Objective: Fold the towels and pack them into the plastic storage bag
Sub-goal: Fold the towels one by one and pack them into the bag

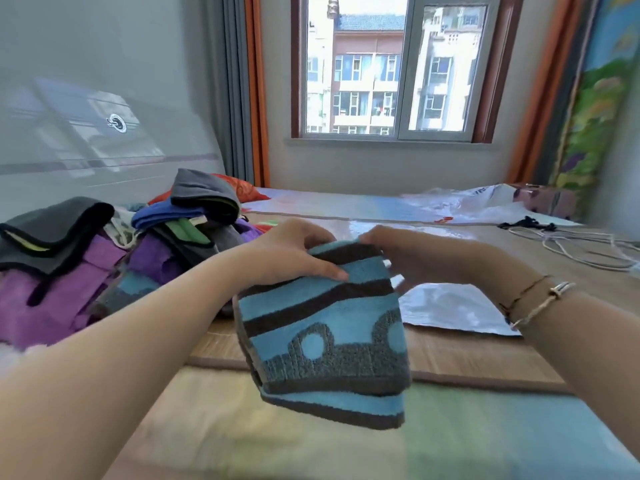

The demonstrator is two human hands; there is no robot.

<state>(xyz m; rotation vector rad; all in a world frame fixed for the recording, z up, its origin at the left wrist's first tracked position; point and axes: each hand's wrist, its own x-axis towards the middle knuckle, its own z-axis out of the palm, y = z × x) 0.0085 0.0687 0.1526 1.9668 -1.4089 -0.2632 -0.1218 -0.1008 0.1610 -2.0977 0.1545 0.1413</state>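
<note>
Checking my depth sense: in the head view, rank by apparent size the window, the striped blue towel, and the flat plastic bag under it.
1. Window, though farthest away.
2. Striped blue towel, nearest, so enlarged.
3. Flat plastic bag, partly hidden; unsure.

Head camera, one wide-angle view, looking forward and slightly down.
It sits close above both forearms, faces across the bed (485, 427) toward the window (388, 67), and bends straight lines near the edges.
</note>
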